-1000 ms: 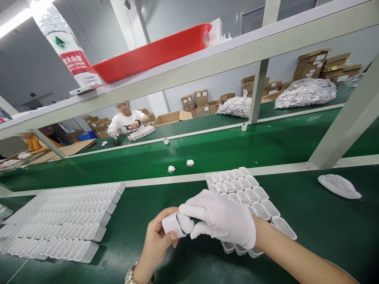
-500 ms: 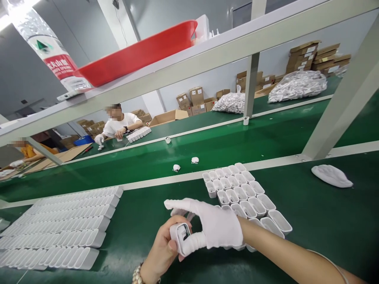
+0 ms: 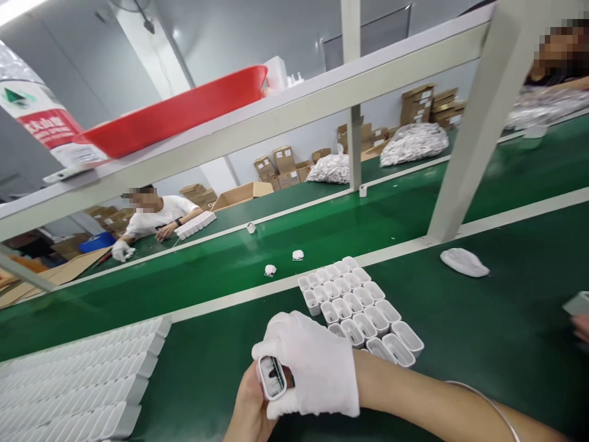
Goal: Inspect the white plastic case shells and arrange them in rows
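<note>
A small white plastic housing, shaped like a rounded rectangular cup, is held low in the middle with its open end facing me. Inside it a white part and the edge of a dark green board show. My left hand, bare, wraps the housing from the left and below. My right hand, in a white glove, closes on it from the right, fingers over the top and thumb underneath. Beyond my right wrist stand rows of open white housings, partly hidden by that arm. Many more housings lie in rows at left.
Two small white parts lie on the green belt. A white glove rests at right, near a slanting post. Overhead, a shelf holds a red tray and a bottle. Co-workers sit opposite and at right.
My right hand's fingers, stretched above the housing before, have closed round it. The housing has turned its opening more towards me. The view has swung right, bringing another person in at the right edge.
</note>
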The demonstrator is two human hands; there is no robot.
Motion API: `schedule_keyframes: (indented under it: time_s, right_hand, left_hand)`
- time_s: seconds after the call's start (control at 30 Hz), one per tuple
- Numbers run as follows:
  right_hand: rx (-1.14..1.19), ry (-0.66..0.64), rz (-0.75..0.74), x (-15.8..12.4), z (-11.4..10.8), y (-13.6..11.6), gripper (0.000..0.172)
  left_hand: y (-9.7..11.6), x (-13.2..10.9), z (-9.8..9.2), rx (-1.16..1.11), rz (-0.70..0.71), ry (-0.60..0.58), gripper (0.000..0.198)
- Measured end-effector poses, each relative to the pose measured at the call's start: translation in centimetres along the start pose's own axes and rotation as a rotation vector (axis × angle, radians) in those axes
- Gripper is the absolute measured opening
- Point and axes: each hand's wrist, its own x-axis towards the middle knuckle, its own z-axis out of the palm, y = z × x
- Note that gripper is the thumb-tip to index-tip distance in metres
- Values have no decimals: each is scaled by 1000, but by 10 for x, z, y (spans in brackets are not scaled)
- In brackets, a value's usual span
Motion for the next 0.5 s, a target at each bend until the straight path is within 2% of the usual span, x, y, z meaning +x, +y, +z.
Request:
schedule_keyframes:
  time_s: [0.07,0.13,0.2,0.27,0.37,0.5]
  right_hand:
    - [-13,21,41,5,-17,6,25]
    - [13,24,177,13,-41,26,17]
    - [-79,63,433,21,-67,57,16]
    - [-162,108,621,24,-88,92,9]
    - [-255,117,843,16,-106,131,23]
    - [-326,108,976,5,-113,149,32]
  left_hand:
    - [-3,8,-3,19,29,-32,76]
    - [-6,16,-7,112,66,-21,70]
    - [-10,20,-7,306,78,6,60]
    - [-15,19,-3,540,108,14,54]
    - [-23,14,7,797,204,-13,50]
    - [-34,15,9,889,244,-37,46]
